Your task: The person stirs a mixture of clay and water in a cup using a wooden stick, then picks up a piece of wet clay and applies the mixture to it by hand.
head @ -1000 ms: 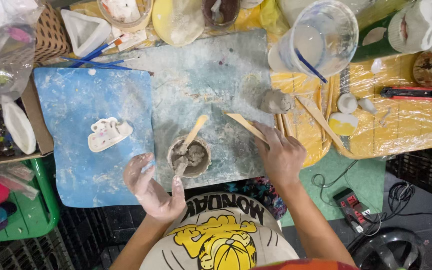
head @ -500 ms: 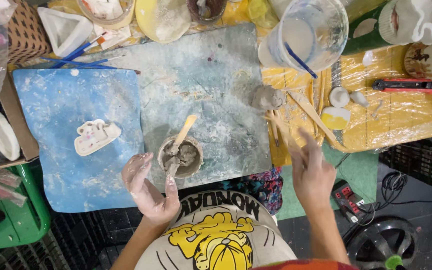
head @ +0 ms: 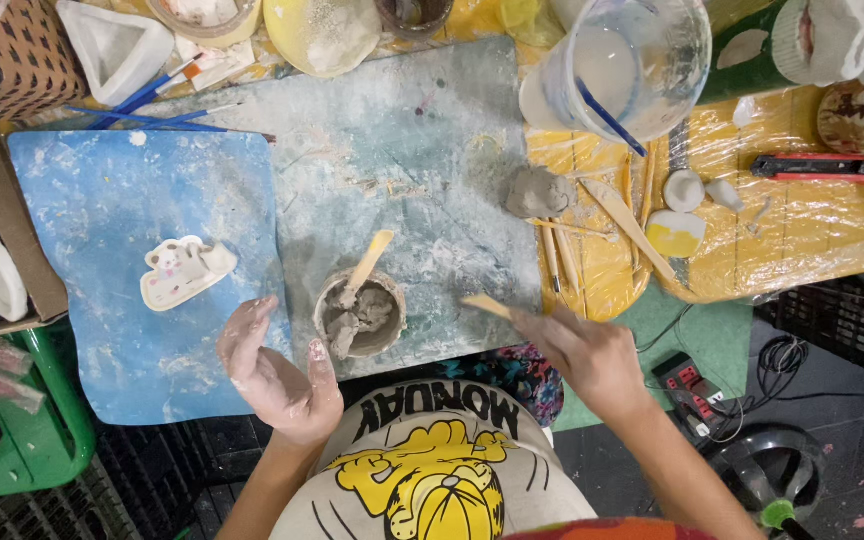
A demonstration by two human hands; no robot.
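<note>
Compared with before, right hand [head: 592, 355] now sits nearer the bench's front edge, fingers clamped on a wooden stick [head: 485, 305]; left hand [head: 272, 370] hovers open, palm up, beside the clay cup [head: 359, 316].

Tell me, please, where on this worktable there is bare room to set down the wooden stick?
The blue mat is bare above and below the small white mould. The grey board is free between the clay cup and the clay lump. The yellow sheet, with tools, and the far edge, with bowls, are crowded.
</note>
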